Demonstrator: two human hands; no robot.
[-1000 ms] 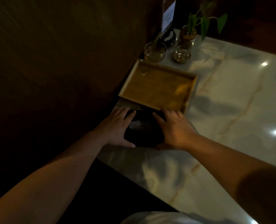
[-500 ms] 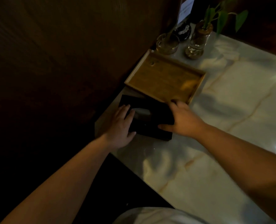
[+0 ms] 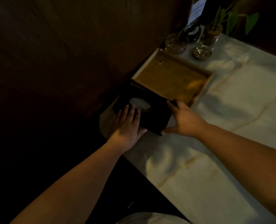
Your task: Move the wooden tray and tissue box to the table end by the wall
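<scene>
Near mid-frame my left hand (image 3: 127, 126) lay flat and spread on the tissue box (image 3: 142, 113), my right hand (image 3: 182, 118) cupped its side; the wooden tray (image 3: 172, 78) sat beyond; next, I judged, a nudge wallward.

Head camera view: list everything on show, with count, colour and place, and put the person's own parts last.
wooden tray: one, light brown, empty, on the table against the wall
tissue box: one, black, white tissue in its oval slot, at the tray's near edge
glass bowl: one, clear, beyond the tray
plant jar: one, clear, green leaves, beside the bowl
card: one, white, by the wall, far end
table: one, pale marble
wall: dark wood, left
left hand: flat on the box's near left
right hand: against the box's right side
</scene>
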